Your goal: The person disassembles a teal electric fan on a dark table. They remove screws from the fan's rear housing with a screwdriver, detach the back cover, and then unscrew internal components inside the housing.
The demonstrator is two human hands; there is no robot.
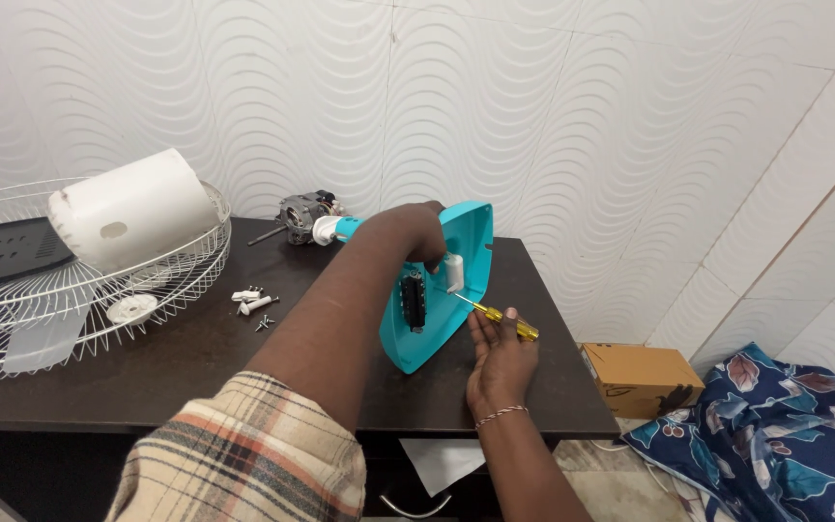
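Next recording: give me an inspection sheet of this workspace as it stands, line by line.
Surface: dark wooden table.
Job's things: teal fan housing tilted on edge; yellow-handled screwdriver, tip at the housing's inside.
Clutter: wire fan guard, white motor cover, fan motor, loose screws and white parts.
Grippers: left hand grips the housing's top; right hand holds the screwdriver.
Cables: nothing seen.
Surroundings: white wavy wall panels, cardboard box, floral blue cloth on the floor.
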